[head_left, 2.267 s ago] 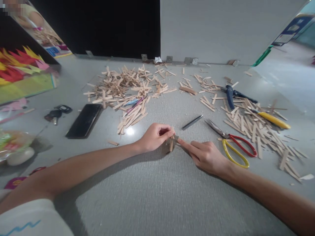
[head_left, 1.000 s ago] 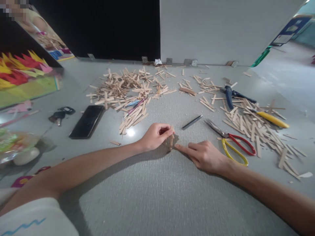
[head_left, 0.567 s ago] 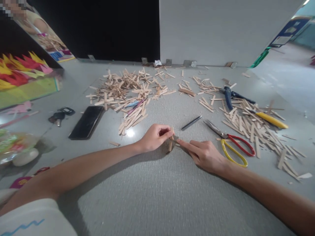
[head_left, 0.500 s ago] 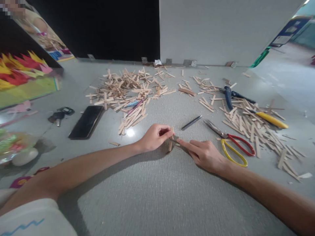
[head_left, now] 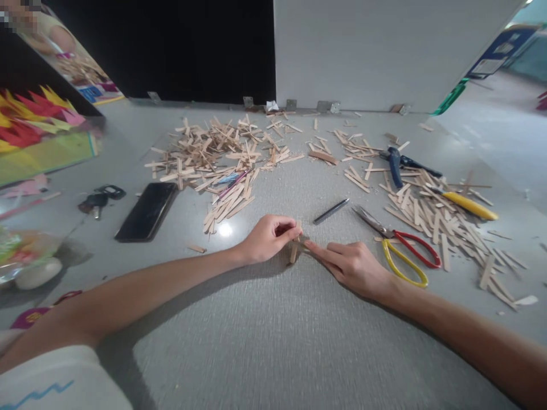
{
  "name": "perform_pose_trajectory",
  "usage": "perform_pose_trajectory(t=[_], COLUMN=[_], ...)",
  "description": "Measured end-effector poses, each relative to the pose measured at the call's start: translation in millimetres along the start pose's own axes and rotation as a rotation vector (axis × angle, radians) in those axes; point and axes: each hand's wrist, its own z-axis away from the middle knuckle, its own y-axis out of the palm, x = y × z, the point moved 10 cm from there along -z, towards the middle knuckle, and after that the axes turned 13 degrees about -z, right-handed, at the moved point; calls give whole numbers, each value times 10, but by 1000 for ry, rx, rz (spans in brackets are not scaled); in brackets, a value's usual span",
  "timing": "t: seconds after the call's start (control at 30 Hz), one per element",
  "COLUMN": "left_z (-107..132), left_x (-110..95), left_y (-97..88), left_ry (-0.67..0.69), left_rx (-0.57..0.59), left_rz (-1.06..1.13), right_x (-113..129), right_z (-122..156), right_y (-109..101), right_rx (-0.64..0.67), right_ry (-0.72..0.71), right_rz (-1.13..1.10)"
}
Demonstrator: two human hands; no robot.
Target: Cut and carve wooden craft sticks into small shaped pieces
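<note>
My left hand (head_left: 268, 238) pinches a small piece made of short wooden sticks (head_left: 294, 251), holding it upright on the grey table (head_left: 273, 341). My right hand (head_left: 354, 266) lies beside it with the index finger stretched out, its tip pressing against the side of the stick piece; the other fingers are curled under. A dark pen (head_left: 331, 211) lies just beyond the hands.
Heaps of cut wooden sticks lie at the back centre (head_left: 213, 156) and at the right (head_left: 431, 213). Red-and-yellow scissors (head_left: 401, 250), blue pliers (head_left: 397, 165) and a yellow-handled tool (head_left: 468, 205) sit at the right. A black phone (head_left: 147, 210) and keys (head_left: 98, 198) lie at the left.
My right index finger dropped to the table by the stick piece's foot a second ago, then came back up against its side. My left hand has kept its pinch.
</note>
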Motion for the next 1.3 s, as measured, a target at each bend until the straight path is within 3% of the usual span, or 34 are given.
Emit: perform_pose_trajectory(t=[0.5,0.87,0.93,1.07,1.13,1.3], left_z=[29,-2,5,2,-3,34], left_x=[-40,75,133,199,197,139], left_y=[23,-10,-6,-37,-83,-112], left_ry=[11,-65,-114,-164,-169,-199], left_rx=[32,-3,-18,-61,-93,-85], left_rz=[-19,169,224,265,278,303], right_x=[26,173,148,-46,-96,-360], right_z=[-53,-71,-94,-119,-105,180], right_y=[23,41,6,-136,-211,-559], right_rx=[78,122,167,263,274,77], right_ry=[-35,-127,-60,207,250,356], right_rz=[-112,-3,74,255,300,364])
